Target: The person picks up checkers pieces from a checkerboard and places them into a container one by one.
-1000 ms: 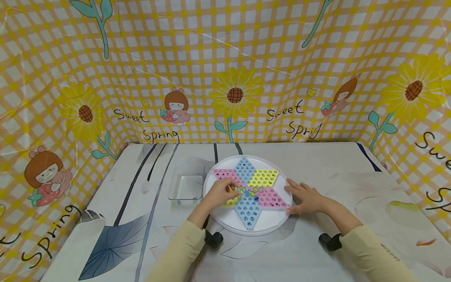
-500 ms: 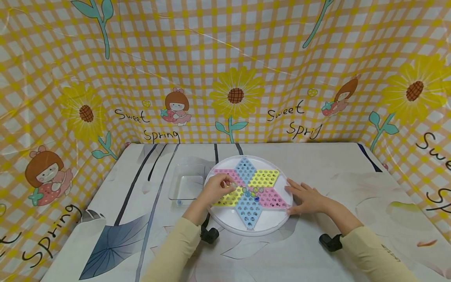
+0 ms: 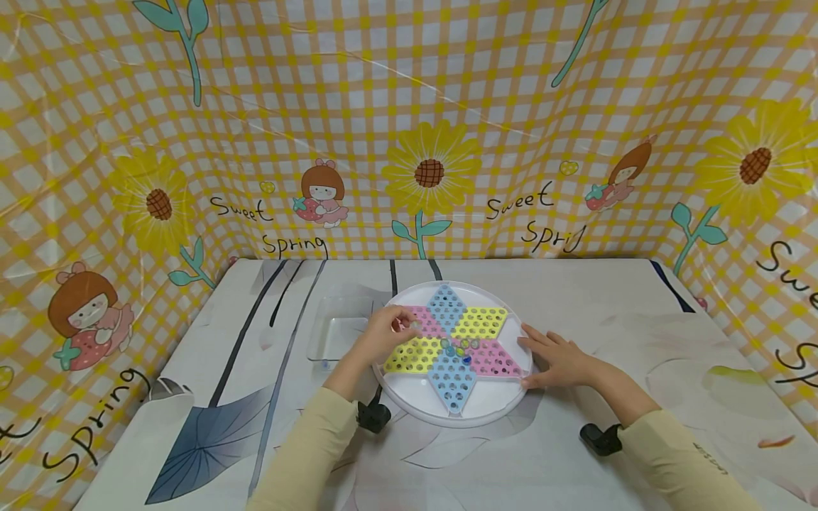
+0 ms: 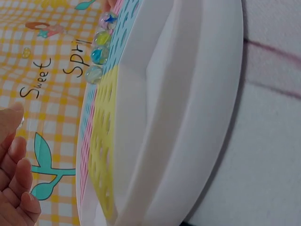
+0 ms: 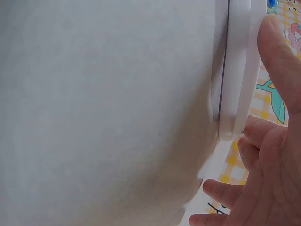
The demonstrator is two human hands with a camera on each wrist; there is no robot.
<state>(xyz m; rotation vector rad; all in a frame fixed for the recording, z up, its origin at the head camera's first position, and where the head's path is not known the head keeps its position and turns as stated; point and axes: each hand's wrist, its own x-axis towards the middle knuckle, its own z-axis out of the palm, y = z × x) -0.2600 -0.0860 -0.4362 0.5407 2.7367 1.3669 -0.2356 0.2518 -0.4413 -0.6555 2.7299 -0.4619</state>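
A round white Chinese checkers board (image 3: 488, 397) with a pink, yellow and blue star lies on the table. Over its left side, my left hand (image 3: 382, 335) pinches a clear glass marble (image 3: 415, 327) between thumb and fingertips, lifted off the board. Its fingers mostly hide that marble in the left wrist view. Several marbles sit in a cluster near the star's centre, among them a dark blue marble (image 3: 466, 360) and a teal marble (image 4: 99, 55). My right hand (image 3: 557, 360) touches the board's right rim with fingers spread, the thumb (image 5: 277, 52) lying along the edge.
To the left of the board stands a clear plastic box (image 3: 314, 339), close to its rim. A patterned cloth covers the table (image 3: 613, 291). Behind it hangs a yellow checked curtain (image 3: 358, 92) with sunflowers.
My left hand has lifted the marble away from the cluster near the centre and carried it left and slightly farther back. My right hand stays at the rim.
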